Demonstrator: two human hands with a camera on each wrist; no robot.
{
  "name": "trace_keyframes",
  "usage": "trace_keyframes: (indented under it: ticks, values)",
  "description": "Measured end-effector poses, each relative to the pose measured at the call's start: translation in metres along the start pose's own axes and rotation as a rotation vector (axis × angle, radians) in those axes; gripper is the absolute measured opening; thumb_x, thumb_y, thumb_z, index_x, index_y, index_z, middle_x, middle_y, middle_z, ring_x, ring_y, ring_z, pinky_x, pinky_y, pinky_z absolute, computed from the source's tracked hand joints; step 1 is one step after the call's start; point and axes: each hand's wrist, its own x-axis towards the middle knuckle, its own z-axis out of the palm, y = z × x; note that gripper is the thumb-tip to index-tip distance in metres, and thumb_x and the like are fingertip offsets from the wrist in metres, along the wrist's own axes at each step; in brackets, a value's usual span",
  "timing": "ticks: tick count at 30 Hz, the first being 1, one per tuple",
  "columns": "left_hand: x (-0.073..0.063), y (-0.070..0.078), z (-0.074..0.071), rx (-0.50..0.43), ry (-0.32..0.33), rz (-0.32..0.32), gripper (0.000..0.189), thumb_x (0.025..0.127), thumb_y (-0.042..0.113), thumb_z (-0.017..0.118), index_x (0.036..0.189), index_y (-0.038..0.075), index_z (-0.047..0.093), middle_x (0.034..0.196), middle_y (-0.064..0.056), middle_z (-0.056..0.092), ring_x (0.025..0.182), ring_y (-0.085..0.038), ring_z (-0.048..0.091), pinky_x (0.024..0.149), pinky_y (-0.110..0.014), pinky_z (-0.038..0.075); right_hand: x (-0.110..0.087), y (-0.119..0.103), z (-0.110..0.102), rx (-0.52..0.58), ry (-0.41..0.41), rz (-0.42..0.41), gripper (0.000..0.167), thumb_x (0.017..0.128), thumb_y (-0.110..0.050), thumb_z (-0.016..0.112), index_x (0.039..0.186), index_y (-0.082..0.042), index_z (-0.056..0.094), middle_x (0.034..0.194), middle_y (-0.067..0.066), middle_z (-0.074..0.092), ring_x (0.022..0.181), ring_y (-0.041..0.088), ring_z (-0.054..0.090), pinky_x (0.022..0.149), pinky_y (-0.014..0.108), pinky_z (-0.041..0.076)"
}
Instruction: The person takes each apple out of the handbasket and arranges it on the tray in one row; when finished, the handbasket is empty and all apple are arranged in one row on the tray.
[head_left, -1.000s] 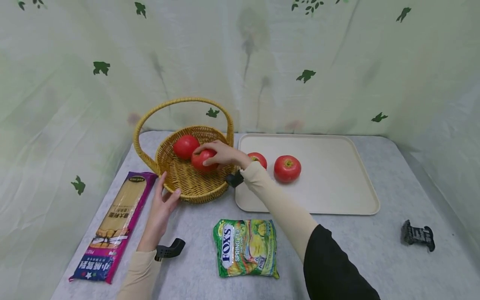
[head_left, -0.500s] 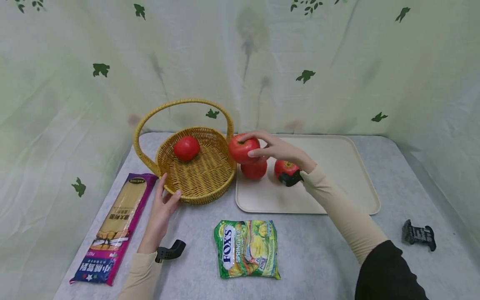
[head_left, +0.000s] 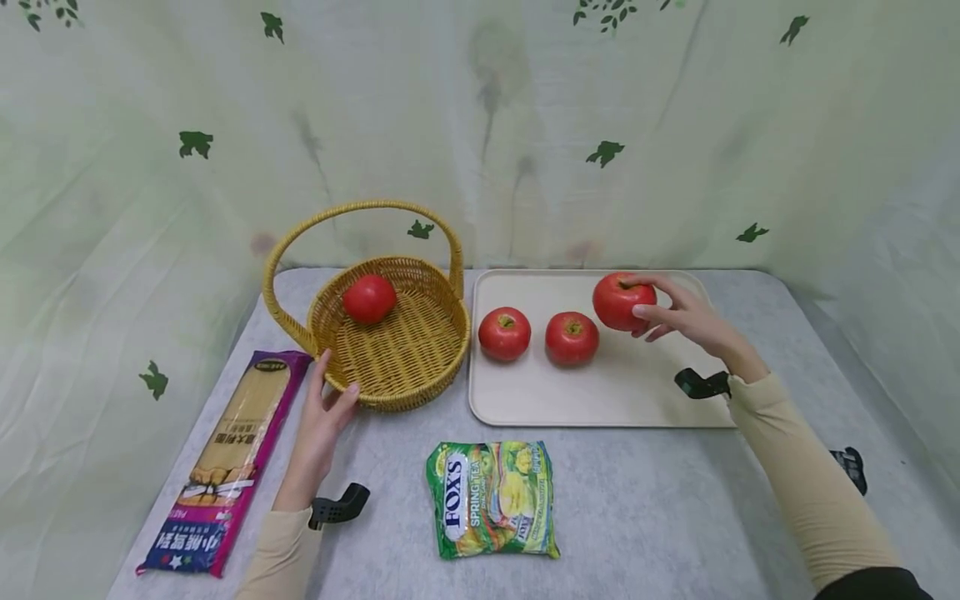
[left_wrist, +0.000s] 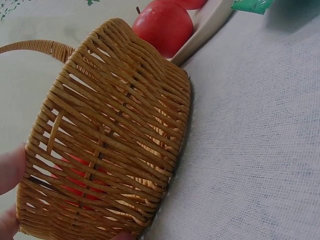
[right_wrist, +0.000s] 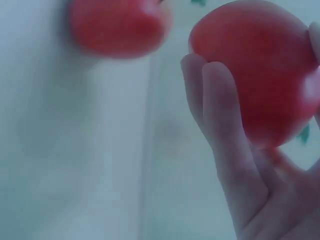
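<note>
My right hand (head_left: 678, 315) grips a red apple (head_left: 621, 302) over the right part of the cream tray (head_left: 645, 400). In the right wrist view, the fingers (right_wrist: 222, 105) lie along the apple's side. Two more apples sit on the tray, a left one (head_left: 505, 334) and a middle one (head_left: 572, 338). My left hand (head_left: 318, 433) touches the front left of the wicker basket (head_left: 390, 350), its fingertips right at the rim. One apple (head_left: 370, 299) lies inside the basket; the left wrist view shows it through the weave.
A long noodle packet (head_left: 225, 462) lies left of the left hand. At the front middle is a green FOX'S candy bag (head_left: 491, 500). A black object (head_left: 851, 468) at the right is partly hidden by the right sleeve. A curtain (head_left: 480, 125) hangs behind the table.
My right hand has lifted an apple out of the basket and carried it right, over the tray. The left hand has stayed at the basket.
</note>
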Motion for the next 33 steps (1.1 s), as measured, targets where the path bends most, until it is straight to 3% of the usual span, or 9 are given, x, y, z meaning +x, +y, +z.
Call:
trace_keyframes:
  ticks: [5, 11, 17, 24, 29, 33]
  values:
    - [0.0, -0.001, -0.001, 0.002, 0.0, 0.002, 0.072, 0.101, 0.015, 0.05, 0.155, 0.028, 0.004, 0.158, -0.003, -0.004, 0.138, -0.033, 0.022, 0.109, -0.048, 0.026, -0.019, 0.027, -0.006, 0.01, 0.023, 0.035, 0.051, 0.097, -0.025, 0.057, 0.142, -0.014, 0.036, 0.138, 0.02, 0.034, 0.091, 0.044, 0.062, 0.074, 0.046, 0.056]
    - [-0.001, -0.001, -0.001, 0.009, 0.004, -0.002, 0.072, 0.101, 0.016, 0.051, 0.155, 0.028, 0.004, 0.158, -0.003, -0.005, 0.138, -0.033, 0.021, 0.109, -0.048, 0.027, -0.027, 0.048, 0.004, 0.048, 0.018, 0.054, 0.05, 0.096, -0.02, 0.059, 0.14, -0.014, 0.037, 0.146, 0.016, 0.025, 0.096, 0.044, 0.061, 0.075, 0.049, 0.055]
    - [0.0, -0.001, -0.001, 0.01, -0.003, -0.004, 0.073, 0.101, 0.017, 0.051, 0.155, 0.027, 0.003, 0.158, -0.005, -0.003, 0.138, -0.032, 0.022, 0.109, -0.049, 0.026, -0.029, 0.06, 0.012, 0.052, -0.044, 0.085, 0.048, 0.094, -0.019, 0.063, 0.138, -0.014, 0.042, 0.147, 0.015, 0.024, 0.116, 0.04, 0.043, 0.073, 0.045, 0.056]
    - [0.001, -0.002, -0.001, 0.009, 0.004, -0.002, 0.073, 0.101, 0.015, 0.051, 0.155, 0.026, 0.003, 0.158, -0.004, -0.004, 0.138, -0.032, 0.021, 0.109, -0.049, 0.026, -0.028, 0.066, 0.009, 0.065, -0.053, 0.116, 0.05, 0.095, -0.019, 0.061, 0.139, -0.012, 0.039, 0.146, 0.02, 0.025, 0.086, 0.04, 0.064, 0.072, 0.044, 0.056]
    - [0.002, -0.002, -0.001, 0.012, 0.004, -0.007, 0.074, 0.101, 0.015, 0.05, 0.155, 0.025, 0.002, 0.158, -0.004, -0.004, 0.139, -0.032, 0.019, 0.109, -0.049, 0.025, -0.026, 0.064, 0.004, 0.069, -0.033, 0.125, 0.054, 0.095, -0.018, 0.06, 0.141, -0.01, 0.032, 0.144, 0.023, 0.025, 0.082, 0.039, 0.067, 0.071, 0.044, 0.057]
    - [0.002, -0.002, -0.001, 0.014, 0.004, -0.004, 0.074, 0.1, 0.016, 0.051, 0.155, 0.026, 0.002, 0.158, -0.005, -0.003, 0.139, -0.032, 0.02, 0.109, -0.049, 0.026, -0.023, 0.051, 0.003, 0.063, 0.01, 0.084, 0.057, 0.095, -0.017, 0.059, 0.143, -0.009, 0.03, 0.147, 0.021, 0.024, 0.081, 0.035, 0.067, 0.07, 0.041, 0.057]
